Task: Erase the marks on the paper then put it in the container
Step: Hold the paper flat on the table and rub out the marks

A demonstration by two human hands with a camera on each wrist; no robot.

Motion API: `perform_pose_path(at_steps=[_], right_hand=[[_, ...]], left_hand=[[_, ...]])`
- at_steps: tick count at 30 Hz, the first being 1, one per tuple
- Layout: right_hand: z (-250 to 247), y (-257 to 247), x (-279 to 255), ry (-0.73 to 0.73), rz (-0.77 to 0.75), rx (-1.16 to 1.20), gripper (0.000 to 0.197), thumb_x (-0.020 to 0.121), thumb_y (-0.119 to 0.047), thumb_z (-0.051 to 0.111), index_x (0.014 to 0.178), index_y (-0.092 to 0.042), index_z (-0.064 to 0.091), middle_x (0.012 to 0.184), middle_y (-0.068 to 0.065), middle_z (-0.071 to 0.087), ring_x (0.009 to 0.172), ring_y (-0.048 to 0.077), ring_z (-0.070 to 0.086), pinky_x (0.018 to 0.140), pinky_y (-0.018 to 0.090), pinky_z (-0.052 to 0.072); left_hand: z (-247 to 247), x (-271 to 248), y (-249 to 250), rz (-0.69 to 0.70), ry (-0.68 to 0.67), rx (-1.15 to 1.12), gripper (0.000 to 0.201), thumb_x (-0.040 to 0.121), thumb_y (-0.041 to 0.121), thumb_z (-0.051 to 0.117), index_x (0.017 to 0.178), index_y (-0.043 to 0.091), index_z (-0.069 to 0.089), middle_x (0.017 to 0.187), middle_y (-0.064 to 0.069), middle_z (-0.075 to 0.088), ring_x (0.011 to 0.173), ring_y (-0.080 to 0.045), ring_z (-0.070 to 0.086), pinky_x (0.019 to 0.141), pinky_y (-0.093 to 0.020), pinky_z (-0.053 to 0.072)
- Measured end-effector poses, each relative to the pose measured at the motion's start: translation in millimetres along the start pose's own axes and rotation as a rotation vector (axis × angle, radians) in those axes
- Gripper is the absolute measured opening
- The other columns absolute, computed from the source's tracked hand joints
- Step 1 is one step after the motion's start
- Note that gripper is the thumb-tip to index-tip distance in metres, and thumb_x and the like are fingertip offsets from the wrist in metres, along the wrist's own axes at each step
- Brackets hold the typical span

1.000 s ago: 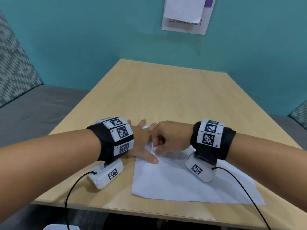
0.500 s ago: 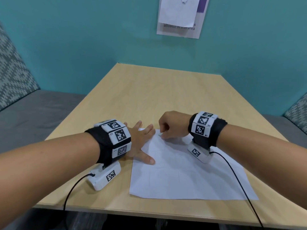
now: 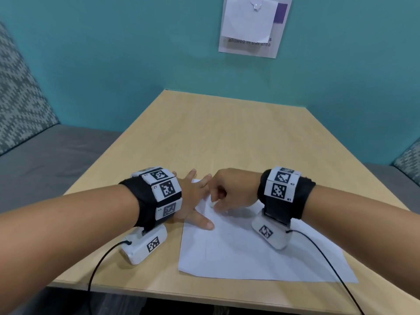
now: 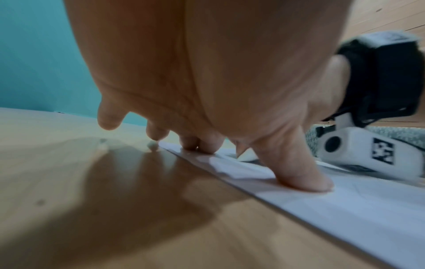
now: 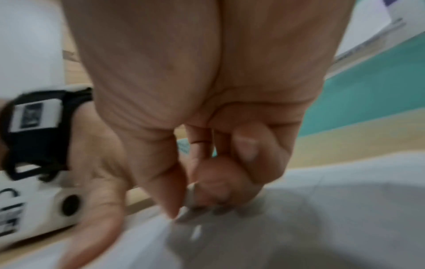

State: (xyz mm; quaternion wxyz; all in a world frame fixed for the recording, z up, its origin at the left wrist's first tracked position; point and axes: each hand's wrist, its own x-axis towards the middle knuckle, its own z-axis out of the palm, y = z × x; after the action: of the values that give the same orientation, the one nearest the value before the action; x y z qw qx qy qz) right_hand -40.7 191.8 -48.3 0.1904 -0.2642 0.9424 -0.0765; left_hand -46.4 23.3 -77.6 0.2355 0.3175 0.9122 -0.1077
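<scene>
A white sheet of paper [image 3: 261, 253] with faint pencil lines lies near the front edge of the wooden table [image 3: 227, 133]. My left hand [image 3: 195, 201] lies flat with spread fingers, thumb and fingertips pressing the paper's left far corner [image 4: 230, 167]. My right hand [image 3: 229, 192] is curled over the same far corner and pinches a small white eraser [image 5: 189, 198] between thumb and fingers, its tip on the paper [image 5: 322, 218]. The eraser [image 3: 212, 204] barely shows in the head view. No container is in view.
Small white eraser crumbs [image 4: 152, 145] lie on the table by the paper's corner. A teal wall with a pinned notice [image 3: 252, 26] stands behind the table. Grey benches [image 3: 45, 160] run along both sides. Cables trail from both wrist cameras over the front edge.
My right hand moved away to the right along the paper's far edge, then came back left toward my left hand's fingers. My left hand has stayed pressed on the corner.
</scene>
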Motion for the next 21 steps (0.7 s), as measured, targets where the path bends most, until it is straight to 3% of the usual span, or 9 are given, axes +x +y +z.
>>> perform_pose_path(at_steps=[4,9,14,17,19,21], right_hand=[[-18,24,9,0.097,0.135,-0.036,0.007,0.081,-0.022,0.069,0.08,-0.016,0.067,0.073,-0.008,0.062,0.072,0.016,0.059,0.063,0.026,0.047],[1,-2,1,-0.003,-0.019,-0.005,0.008,0.081,-0.019,0.069,0.076,-0.016,0.064,0.062,-0.01,0.055,0.058,0.009,0.05,0.057,0.021,0.042],[-18,23,9,0.099,0.131,-0.038,0.007,0.082,-0.021,0.069,0.081,-0.015,0.067,0.075,-0.006,0.063,0.073,0.017,0.059,0.066,0.029,0.05],[-4,2,1,0.019,0.031,-0.027,0.007,0.082,-0.02,0.067,0.08,-0.013,0.066,0.071,-0.006,0.062,0.066,0.015,0.058,0.065,0.031,0.051],[2,-6,-3,-0.025,-0.029,-0.023,0.007,0.083,-0.02,0.068,0.079,-0.016,0.064,0.066,-0.011,0.056,0.06,0.008,0.051,0.061,0.025,0.046],[-7,6,0,0.032,0.027,-0.053,0.007,0.083,-0.022,0.069,0.08,-0.018,0.064,0.068,-0.011,0.056,0.063,0.01,0.053,0.061,0.023,0.043]], left_hand=[[-1,-1,3,-0.024,0.001,0.043,0.113,0.078,0.085,0.04,0.155,0.026,-0.019,0.162,0.009,-0.024,0.15,-0.032,-0.017,0.114,-0.066,0.009],[-1,-1,0,-0.002,-0.019,-0.007,0.106,0.078,0.084,0.042,0.154,0.038,-0.015,0.161,0.012,-0.025,0.149,-0.033,-0.02,0.114,-0.068,0.006],[0,0,2,-0.022,0.003,0.033,0.114,0.077,0.085,0.042,0.155,0.026,-0.018,0.162,0.01,-0.024,0.15,-0.033,-0.016,0.114,-0.067,0.009],[0,0,2,-0.008,-0.009,-0.001,0.11,0.078,0.084,0.043,0.155,0.032,-0.016,0.162,0.01,-0.024,0.149,-0.034,-0.018,0.115,-0.066,0.006],[0,1,0,0.0,-0.013,-0.015,0.108,0.078,0.084,0.043,0.155,0.035,-0.014,0.162,0.011,-0.024,0.149,-0.034,-0.019,0.115,-0.066,0.006],[1,2,0,-0.008,-0.02,0.015,0.112,0.077,0.086,0.041,0.154,0.031,-0.019,0.161,0.01,-0.026,0.149,-0.034,-0.017,0.115,-0.066,0.009]])
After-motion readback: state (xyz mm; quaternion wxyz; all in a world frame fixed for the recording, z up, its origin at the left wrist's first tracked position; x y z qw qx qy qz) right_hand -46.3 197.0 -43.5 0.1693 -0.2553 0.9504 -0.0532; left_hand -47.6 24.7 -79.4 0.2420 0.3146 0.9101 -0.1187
